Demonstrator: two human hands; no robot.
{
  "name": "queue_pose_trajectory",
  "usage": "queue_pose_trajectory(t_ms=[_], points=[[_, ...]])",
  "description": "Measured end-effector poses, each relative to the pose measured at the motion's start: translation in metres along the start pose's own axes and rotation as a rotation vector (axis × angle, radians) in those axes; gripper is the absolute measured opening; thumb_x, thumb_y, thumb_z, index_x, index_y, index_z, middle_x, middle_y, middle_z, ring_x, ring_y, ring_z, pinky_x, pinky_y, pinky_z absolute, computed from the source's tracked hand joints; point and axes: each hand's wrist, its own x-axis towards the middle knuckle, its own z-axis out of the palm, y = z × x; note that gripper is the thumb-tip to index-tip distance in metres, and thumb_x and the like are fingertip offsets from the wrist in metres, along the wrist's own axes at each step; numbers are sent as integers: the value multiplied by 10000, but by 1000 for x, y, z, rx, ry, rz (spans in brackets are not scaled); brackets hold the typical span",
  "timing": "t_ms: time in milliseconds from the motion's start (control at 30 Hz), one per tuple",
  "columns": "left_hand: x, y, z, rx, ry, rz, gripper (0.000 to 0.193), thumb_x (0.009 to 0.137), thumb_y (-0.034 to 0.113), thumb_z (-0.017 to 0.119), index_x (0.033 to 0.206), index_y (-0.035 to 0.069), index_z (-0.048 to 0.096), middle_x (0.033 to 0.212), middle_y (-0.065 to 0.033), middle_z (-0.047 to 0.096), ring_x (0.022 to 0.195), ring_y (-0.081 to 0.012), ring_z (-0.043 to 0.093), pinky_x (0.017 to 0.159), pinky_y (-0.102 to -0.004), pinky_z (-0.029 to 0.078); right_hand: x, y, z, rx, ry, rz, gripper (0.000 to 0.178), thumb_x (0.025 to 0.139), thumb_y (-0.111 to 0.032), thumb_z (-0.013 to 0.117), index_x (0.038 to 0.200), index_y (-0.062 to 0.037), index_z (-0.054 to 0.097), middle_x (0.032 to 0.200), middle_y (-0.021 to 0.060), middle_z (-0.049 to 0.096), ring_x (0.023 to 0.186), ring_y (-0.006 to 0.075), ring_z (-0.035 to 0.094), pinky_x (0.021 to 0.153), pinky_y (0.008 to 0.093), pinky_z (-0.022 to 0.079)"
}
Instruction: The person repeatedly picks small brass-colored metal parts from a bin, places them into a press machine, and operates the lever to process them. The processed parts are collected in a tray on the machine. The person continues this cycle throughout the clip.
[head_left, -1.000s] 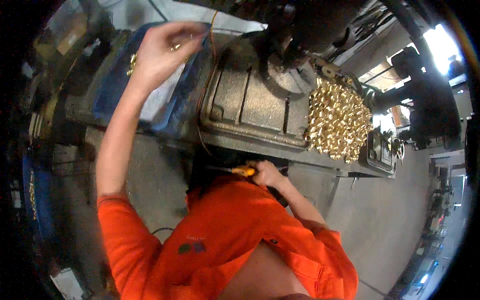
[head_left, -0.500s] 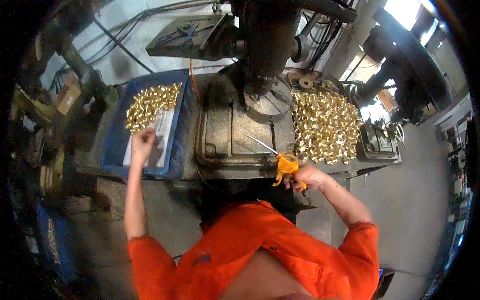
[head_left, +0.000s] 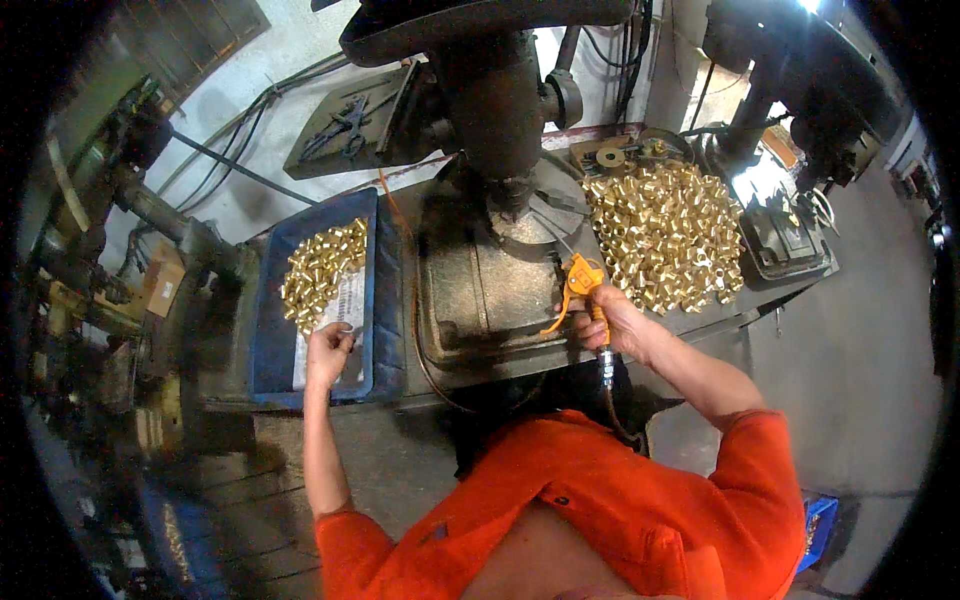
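My right hand (head_left: 622, 325) grips a yellow air blow gun (head_left: 583, 277) by its handle, just in front of the drill press. Its thin metal nozzle points up and left, toward the round work-holding plate (head_left: 535, 228) under the spindle. A hose hangs down from the handle. My left hand (head_left: 328, 352) is over the near part of a blue tray (head_left: 385, 340), fingers curled together above a pale printed sheet (head_left: 349, 310). Whether a small piece sits in those fingers is hidden. Small brass parts (head_left: 322, 278) lie heaped in the tray, just beyond this hand.
A big pile of brass fittings (head_left: 668, 240) covers the bench to the right of the drill press column (head_left: 490, 110). A second machine (head_left: 780, 235) stands farther right. Pliers (head_left: 347, 125) rest on a raised plate at the back left. An orange cable (head_left: 399, 205) runs beside the tray.
The view has shifted, so the bench sits differently in it. The blow gun has turned more upright, its nozzle now nearer the round plate. My left hand stays at the tray, fingers curled.
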Motion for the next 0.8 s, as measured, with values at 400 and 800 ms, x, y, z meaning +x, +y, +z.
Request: queue_pose_trajectory(t_ms=[400,800], points=[[1,-10,2,-46,-32,26,168,795,-9,564,960,-37,582,693,-66,591,636,-121,580,582,-248,464,-6,14,28,-154,7,83,285,824,-167,293,965,-67,519,629,21,438,394,58,235,337,195,227],[-2,-1,3,27,-47,67,171,795,7,579,959,-42,572,663,-73,597,623,-127,591,550,-251,456,8,24,32,-256,208,-32,346,838,-242,327,930,-20,577,572,-13,388,400,69,265,353,206,215]])
